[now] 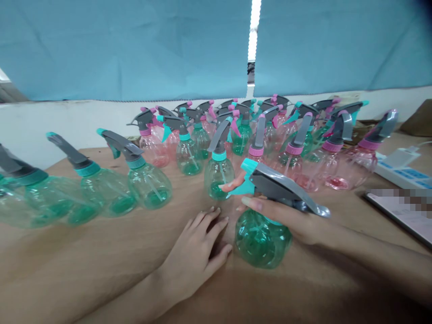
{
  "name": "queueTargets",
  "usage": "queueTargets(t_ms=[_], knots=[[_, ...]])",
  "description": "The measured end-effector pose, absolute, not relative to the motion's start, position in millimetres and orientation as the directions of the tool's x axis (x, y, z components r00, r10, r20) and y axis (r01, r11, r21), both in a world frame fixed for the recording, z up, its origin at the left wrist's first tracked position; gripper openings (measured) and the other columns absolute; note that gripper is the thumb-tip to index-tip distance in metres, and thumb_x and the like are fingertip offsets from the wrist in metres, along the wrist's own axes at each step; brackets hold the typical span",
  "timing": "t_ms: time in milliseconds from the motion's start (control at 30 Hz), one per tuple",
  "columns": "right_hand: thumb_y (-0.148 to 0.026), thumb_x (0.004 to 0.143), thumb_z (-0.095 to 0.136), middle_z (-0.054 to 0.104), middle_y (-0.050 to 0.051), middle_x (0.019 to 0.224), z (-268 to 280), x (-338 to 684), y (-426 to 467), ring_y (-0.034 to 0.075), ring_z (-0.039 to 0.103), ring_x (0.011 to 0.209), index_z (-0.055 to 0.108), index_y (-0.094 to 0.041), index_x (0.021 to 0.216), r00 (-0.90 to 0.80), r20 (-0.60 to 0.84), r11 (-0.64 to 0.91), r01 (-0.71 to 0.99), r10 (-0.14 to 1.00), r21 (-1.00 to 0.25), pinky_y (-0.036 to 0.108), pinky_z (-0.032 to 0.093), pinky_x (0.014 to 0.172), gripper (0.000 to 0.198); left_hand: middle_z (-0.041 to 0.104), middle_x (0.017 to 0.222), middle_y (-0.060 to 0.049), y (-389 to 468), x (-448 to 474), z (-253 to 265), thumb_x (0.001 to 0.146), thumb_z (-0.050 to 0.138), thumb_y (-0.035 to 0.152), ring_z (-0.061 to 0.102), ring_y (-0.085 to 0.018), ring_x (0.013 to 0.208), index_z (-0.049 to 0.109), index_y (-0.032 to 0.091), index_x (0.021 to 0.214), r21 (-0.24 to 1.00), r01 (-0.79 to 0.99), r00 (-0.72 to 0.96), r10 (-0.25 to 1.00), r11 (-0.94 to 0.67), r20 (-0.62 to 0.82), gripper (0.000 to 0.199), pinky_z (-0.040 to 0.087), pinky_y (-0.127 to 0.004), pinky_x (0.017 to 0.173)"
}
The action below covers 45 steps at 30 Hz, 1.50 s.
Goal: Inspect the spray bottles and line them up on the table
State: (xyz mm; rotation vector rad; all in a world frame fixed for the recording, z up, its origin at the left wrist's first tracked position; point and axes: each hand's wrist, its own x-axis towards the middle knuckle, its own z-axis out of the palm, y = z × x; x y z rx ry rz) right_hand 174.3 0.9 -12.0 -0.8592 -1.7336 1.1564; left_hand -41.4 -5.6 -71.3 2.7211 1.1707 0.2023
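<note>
A green spray bottle (263, 243) with a grey and turquoise trigger head is in my right hand (290, 213). The fingers wrap round its neck beneath the head, and the bottle tilts slightly. My left hand (199, 243) rests on the tabletop to the left of that bottle, fingers loosely spread and holding nothing. Just beyond the hands stands another green spray bottle (219, 177), upright with a turquoise collar. Further left, a green spray bottle (150, 186) leads a row of similar ones.
Behind, several pink and green spray bottles crowd together, among them a pink spray bottle (332, 168). A white power strip (405, 173) and a phone (401, 216) lie on the wooden table (111, 265) at right. A blue cloth (135, 49) covers the wall behind.
</note>
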Motion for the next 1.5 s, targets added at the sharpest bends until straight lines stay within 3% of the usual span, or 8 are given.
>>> queueTargets(t_ms=[400, 700, 900, 1300, 1500], knots=[[-0.036, 0.09, 0.059, 0.065, -0.002, 0.07, -11.2, 174.3, -0.1, 0.018, 0.064, 0.063, 0.062, -0.027, 0.113, -0.396, 0.291, 0.347, 0.077, 0.871, -0.935, 0.034, 0.056, 0.065, 0.025, 0.047, 0.142, -0.014, -4.2, -41.3, -71.5, 0.095, 0.05, 0.034, 0.042, -0.032, 0.128, 0.047, 0.015, 0.137, 0.207, 0.717, 0.673, 0.738, -0.666, 0.047, 0.046, 0.04, -0.052, 0.104], [-0.036, 0.09, 0.059, 0.066, -0.001, 0.072, -10.4, 174.7, 1.1, 0.021, 0.068, 0.071, 0.062, -0.029, 0.117, -0.402, 0.29, 0.35, 0.084, 0.869, -0.933, 0.036, 0.058, 0.069, 0.028, 0.046, 0.143, -0.014, -5.3, -42.0, -71.3, 0.095, 0.051, 0.034, 0.042, -0.032, 0.128, 0.047, 0.016, 0.137, 0.208, 0.722, 0.669, 0.742, -0.66, 0.033, 0.046, 0.04, -0.052, 0.104], [-0.036, 0.089, 0.06, 0.065, -0.002, 0.07, -10.2, 174.4, 1.4, 0.018, 0.066, 0.065, 0.063, -0.028, 0.115, -0.404, 0.295, 0.354, 0.077, 0.866, -0.932, 0.033, 0.057, 0.063, 0.027, 0.044, 0.145, -0.014, -2.8, -41.6, -73.0, 0.098, 0.046, 0.034, 0.04, -0.032, 0.131, 0.045, 0.016, 0.138, 0.195, 0.723, 0.671, 0.741, -0.662, 0.027, 0.044, 0.039, -0.053, 0.104], [-0.034, 0.089, 0.06, 0.062, -0.003, 0.069, -10.7, 175.1, 1.4, 0.016, 0.059, 0.058, 0.063, -0.029, 0.116, -0.391, 0.307, 0.369, 0.093, 0.868, -0.925, 0.036, 0.055, 0.069, 0.027, 0.045, 0.144, -0.013, -4.1, -42.8, -74.2, 0.098, 0.047, 0.033, 0.041, -0.032, 0.129, 0.044, 0.017, 0.138, 0.188, 0.72, 0.674, 0.738, -0.668, 0.037, 0.044, 0.041, -0.052, 0.103], [-0.026, 0.087, 0.061, 0.062, -0.002, 0.082, -9.5, 174.0, 2.2, 0.012, 0.052, 0.055, 0.064, -0.026, 0.106, -0.378, 0.329, 0.372, 0.046, 0.866, -0.927, 0.035, 0.052, 0.075, 0.02, 0.045, 0.144, -0.013, -4.2, -42.7, -72.6, 0.098, 0.046, 0.034, 0.041, -0.031, 0.13, 0.045, 0.017, 0.138, 0.185, 0.726, 0.669, 0.742, -0.663, 0.034, 0.044, 0.04, -0.052, 0.104]])
